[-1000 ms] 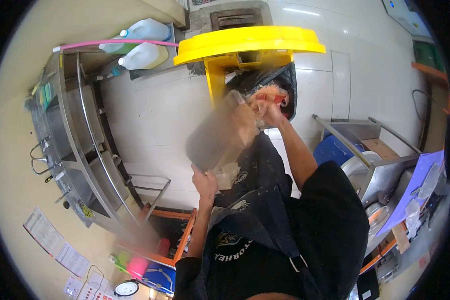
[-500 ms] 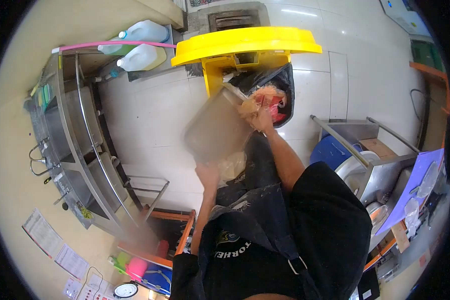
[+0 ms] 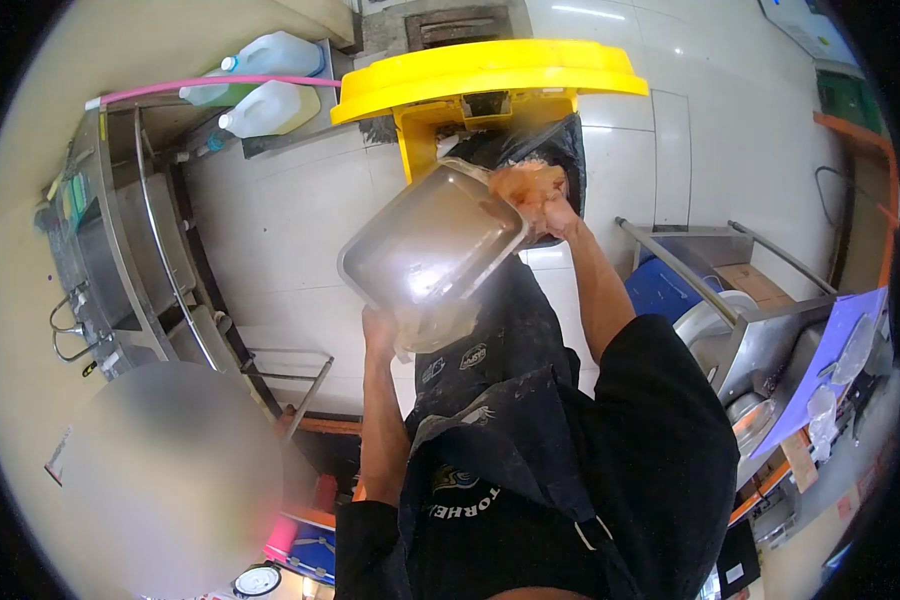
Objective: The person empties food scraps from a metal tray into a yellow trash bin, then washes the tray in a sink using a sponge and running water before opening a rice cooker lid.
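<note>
A rectangular food container [image 3: 435, 240] with rounded corners, grey-brown and shiny, is tilted over the floor in front of my apron. My left hand [image 3: 378, 330] grips its near left corner, fingers mostly hidden behind it. A pale translucent plastic piece [image 3: 440, 328] hangs under the near edge, close to that hand. My right hand [image 3: 552, 212] is closed at the container's far right corner, against a wet orange-red mass [image 3: 530, 183]; I cannot tell exactly what it holds. Just beyond stands a yellow-lidded bin [image 3: 490, 75] lined with a black bag [image 3: 572, 150].
Plastic jugs [image 3: 270, 108] stand at the back left beside a pink hose [image 3: 210, 84]. A steel sink unit [image 3: 135, 260] runs along the left. To the right are a steel rack [image 3: 745, 325] and a blue drum [image 3: 665, 290]. A large blurred patch [image 3: 170, 480] covers the lower left.
The container has turned and come slightly left and lower in view, now sharper. My right hand has moved right and down, covering the red scraps seen in the bin. A blurred patch has entered at lower left.
</note>
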Available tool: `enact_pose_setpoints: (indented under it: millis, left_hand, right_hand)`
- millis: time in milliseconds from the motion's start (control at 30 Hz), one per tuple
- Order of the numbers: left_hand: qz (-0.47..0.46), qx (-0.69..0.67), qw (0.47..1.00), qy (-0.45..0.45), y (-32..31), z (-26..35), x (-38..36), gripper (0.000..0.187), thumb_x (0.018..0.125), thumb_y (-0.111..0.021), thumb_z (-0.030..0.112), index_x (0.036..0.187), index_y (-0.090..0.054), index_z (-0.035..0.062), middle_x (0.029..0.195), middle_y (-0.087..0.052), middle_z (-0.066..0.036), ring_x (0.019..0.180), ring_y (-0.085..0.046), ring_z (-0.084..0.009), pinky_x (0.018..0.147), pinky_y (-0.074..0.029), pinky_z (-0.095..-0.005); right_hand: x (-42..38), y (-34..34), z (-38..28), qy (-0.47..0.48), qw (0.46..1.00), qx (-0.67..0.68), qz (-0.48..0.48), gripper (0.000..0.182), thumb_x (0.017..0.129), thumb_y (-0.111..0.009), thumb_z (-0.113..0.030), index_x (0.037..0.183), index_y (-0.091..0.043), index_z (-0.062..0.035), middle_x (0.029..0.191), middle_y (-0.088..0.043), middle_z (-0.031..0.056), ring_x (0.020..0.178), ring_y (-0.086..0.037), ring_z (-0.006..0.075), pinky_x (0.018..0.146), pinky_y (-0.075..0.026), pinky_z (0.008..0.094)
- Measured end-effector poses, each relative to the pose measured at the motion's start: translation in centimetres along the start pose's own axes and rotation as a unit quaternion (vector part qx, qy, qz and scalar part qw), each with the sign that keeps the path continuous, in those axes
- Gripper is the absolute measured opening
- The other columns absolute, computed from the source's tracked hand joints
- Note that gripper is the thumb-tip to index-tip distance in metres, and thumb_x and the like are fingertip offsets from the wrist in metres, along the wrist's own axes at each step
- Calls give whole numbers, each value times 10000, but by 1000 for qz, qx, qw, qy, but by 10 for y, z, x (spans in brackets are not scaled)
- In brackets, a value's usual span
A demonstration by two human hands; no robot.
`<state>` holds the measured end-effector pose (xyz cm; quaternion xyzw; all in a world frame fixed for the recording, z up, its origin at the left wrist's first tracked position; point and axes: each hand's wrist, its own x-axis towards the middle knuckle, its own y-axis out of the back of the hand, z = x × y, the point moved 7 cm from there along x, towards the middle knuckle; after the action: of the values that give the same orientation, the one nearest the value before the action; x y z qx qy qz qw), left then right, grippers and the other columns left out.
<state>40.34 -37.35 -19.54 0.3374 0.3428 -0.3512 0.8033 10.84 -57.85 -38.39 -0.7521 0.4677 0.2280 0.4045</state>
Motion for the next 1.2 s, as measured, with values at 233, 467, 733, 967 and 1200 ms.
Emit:
enact_pose_setpoints:
  millis: [233,467,733,967,1200]
  left_hand:
    - [-170,40,977,119,17,-19,-17,225,830,-473,100,966,-593,-35,793,-622,-74,667,-602,-146,580,-485,-288]
    - [-2,-222,960,171,117,-24,-57,273,840,-461,176,997,-596,-2,827,-632,-63,675,-608,-145,596,-497,-304]
    - [159,-489,854,-79,326,-117,-110,302,934,-392,302,1085,-557,98,935,-600,-36,866,-584,-187,756,-487,-299]
    - [373,-495,765,-176,490,-103,-143,248,884,-444,225,953,-595,40,880,-610,-76,771,-619,-207,677,-531,-338]
    - [403,-304,841,-196,618,-140,-98,115,840,-533,152,881,-578,55,752,-567,-22,645,-560,-109,554,-453,-260]
  right_hand:
    - [0,71,-33,31,925,-363,106,203,781,-519,-76,934,-623,6,690,-620,117,511,-556,205,453,-456,317]
    - [-11,60,-48,129,625,-732,241,358,723,-589,-239,1008,-608,-22,1018,-595,204,871,-576,389,813,-461,442]
    - [-3,-56,-1,111,542,-830,-69,364,780,-523,-329,990,-623,-49,1050,-594,188,1010,-541,346,853,-433,431]
    - [34,-94,-30,96,410,-906,31,360,823,-473,-367,887,-664,-69,1007,-624,169,1005,-572,308,812,-461,426]
    - [9,-365,-21,145,802,-579,-28,436,906,-478,-348,995,-601,62,951,-635,192,909,-597,240,795,-437,331]
